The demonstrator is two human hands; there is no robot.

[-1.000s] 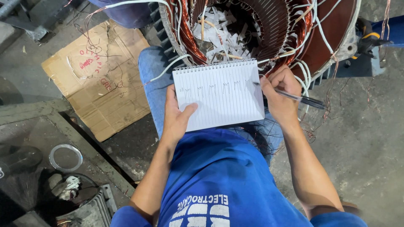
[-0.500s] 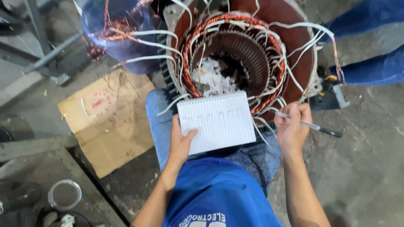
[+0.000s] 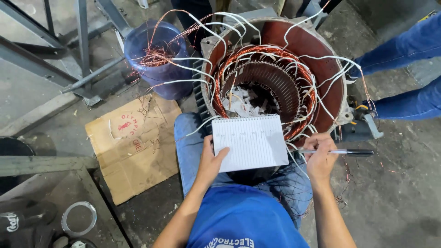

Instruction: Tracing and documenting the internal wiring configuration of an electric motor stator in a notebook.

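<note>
Facing brown cardboard sheet (image 3: 135,149); red round label.

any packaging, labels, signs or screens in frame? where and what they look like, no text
Flattened cardboard box: on the floor left of the person's knee, brown, roughly rectangular, red round stamp and red print.
Dark object: bottom-left corner, black with white script marking; what it is cannot be told.
Spiral notepad: held in the left hand, white, lined.
No signs or screens.

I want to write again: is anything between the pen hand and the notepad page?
Nothing visible. The right hand holds the pen just right of the notepad, whose lined page lies open; the left hand grips only its left edge.
</note>
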